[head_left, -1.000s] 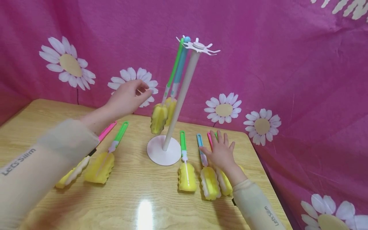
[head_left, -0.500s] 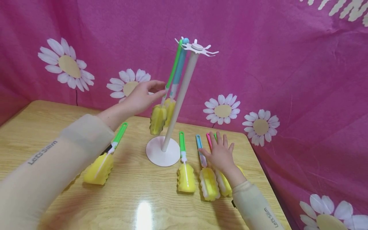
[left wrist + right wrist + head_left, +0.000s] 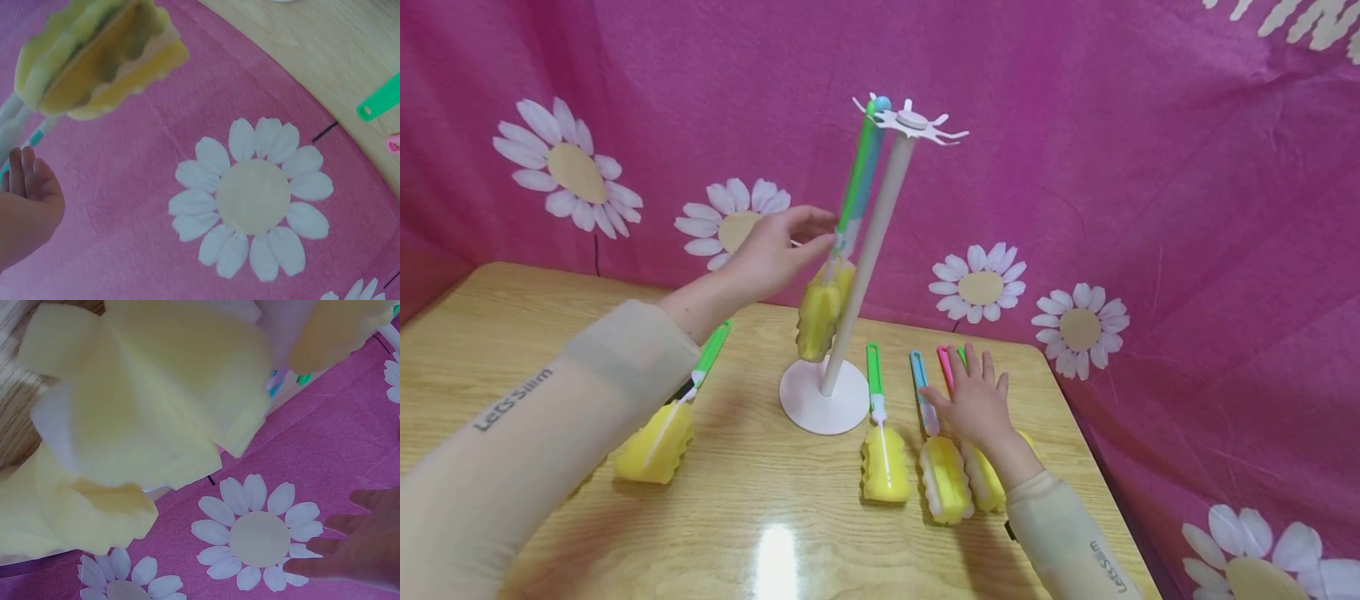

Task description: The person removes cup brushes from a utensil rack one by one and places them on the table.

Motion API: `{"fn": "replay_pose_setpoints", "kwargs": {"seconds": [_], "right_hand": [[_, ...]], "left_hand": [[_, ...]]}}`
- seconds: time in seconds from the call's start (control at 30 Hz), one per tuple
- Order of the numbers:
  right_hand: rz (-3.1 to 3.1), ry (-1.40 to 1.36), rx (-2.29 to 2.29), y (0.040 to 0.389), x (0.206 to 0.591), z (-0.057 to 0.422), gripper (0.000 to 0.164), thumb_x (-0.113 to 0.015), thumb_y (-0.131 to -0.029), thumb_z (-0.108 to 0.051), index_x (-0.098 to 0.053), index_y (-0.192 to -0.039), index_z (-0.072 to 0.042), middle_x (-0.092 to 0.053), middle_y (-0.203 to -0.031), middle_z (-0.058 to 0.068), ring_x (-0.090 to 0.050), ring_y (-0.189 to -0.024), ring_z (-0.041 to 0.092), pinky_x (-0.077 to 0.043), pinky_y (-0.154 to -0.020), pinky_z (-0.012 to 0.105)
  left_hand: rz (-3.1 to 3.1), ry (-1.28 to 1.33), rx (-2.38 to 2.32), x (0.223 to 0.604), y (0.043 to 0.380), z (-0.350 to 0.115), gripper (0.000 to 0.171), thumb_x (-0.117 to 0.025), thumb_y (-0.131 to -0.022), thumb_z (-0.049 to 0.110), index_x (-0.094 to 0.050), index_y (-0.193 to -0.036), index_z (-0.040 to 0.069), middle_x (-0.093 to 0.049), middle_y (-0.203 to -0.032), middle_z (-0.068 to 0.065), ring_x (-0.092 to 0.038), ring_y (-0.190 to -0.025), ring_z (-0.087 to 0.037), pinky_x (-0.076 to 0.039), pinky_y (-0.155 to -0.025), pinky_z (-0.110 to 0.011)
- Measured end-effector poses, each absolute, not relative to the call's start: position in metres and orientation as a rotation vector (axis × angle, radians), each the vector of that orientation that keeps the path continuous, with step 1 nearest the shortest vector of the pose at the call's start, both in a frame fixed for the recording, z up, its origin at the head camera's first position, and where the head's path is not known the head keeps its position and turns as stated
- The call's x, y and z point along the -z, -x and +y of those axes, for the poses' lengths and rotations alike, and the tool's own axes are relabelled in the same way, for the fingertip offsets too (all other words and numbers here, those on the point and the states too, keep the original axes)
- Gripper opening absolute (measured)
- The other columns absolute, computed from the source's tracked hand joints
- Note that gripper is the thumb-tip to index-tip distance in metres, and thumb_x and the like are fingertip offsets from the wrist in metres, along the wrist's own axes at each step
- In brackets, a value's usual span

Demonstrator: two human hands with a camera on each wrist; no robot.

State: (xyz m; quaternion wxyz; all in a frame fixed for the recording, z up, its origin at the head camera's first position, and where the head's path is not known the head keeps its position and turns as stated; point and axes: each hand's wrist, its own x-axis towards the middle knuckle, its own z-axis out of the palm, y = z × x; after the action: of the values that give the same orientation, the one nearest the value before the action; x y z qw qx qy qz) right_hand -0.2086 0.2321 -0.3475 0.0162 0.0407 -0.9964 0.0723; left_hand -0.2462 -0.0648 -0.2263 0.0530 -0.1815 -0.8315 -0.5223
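A green-handled sponge bottle brush (image 3: 818,321) hangs from a hook of the white stand (image 3: 874,250), overlapping a blue-handled bottle brush (image 3: 872,167) behind it. At the neck of the green-handled brush is my left hand (image 3: 778,250); its thumb tip meets the neck and its fingers are loosely bent. The left wrist view shows this hand (image 3: 28,209) just below the hanging sponges (image 3: 100,59). My right hand (image 3: 977,404) has its fingers spread over brushes on the right, partly hiding a pink handle (image 3: 945,367) and a green one. Whether it touches them, I cannot tell.
On the wooden table (image 3: 745,483), a green-handled brush (image 3: 887,467) and a blue-handled brush (image 3: 947,479) lie right of the stand's round base (image 3: 805,408). Another green-handled brush (image 3: 658,446) lies on the left, partly under my left arm. A pink floral cloth (image 3: 1150,167) hangs behind.
My left hand has moved right to the hanging green-handled brush. That brush has since swung slightly right, over the blue-handled one. My right hand stays in place.
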Motion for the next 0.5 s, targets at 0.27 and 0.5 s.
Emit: {"fn": "replay_pose_setpoints", "kwargs": {"seconds": [0.27,0.5], "right_hand": [[-3.102,-0.128,-0.238,0.208,0.348,0.236,0.078,-0.053,-0.09,-0.049,-0.022,-0.148,-0.007,-0.011,-0.155,0.022,-0.007,-0.141,0.046,-0.008,-0.106,0.069],[-3.111,-0.117,-0.236,0.206,0.348,0.239,0.078,-0.053,-0.09,-0.049,-0.022,-0.148,-0.008,-0.012,-0.154,0.023,-0.007,-0.14,0.047,-0.007,-0.105,0.07]], "left_hand": [[-2.515,0.496,1.552,0.23,0.244,-0.053,0.04,-0.064,-0.089,0.024,-0.056,-0.123,0.005,-0.063,-0.114,-0.011,-0.058,-0.105,-0.023,-0.046,-0.091,-0.036],[-2.503,0.456,1.578,0.229,0.243,-0.052,0.033,-0.064,-0.089,0.023,-0.057,-0.115,0.004,-0.062,-0.11,-0.011,-0.057,-0.102,-0.022,-0.046,-0.09,-0.036]]}}
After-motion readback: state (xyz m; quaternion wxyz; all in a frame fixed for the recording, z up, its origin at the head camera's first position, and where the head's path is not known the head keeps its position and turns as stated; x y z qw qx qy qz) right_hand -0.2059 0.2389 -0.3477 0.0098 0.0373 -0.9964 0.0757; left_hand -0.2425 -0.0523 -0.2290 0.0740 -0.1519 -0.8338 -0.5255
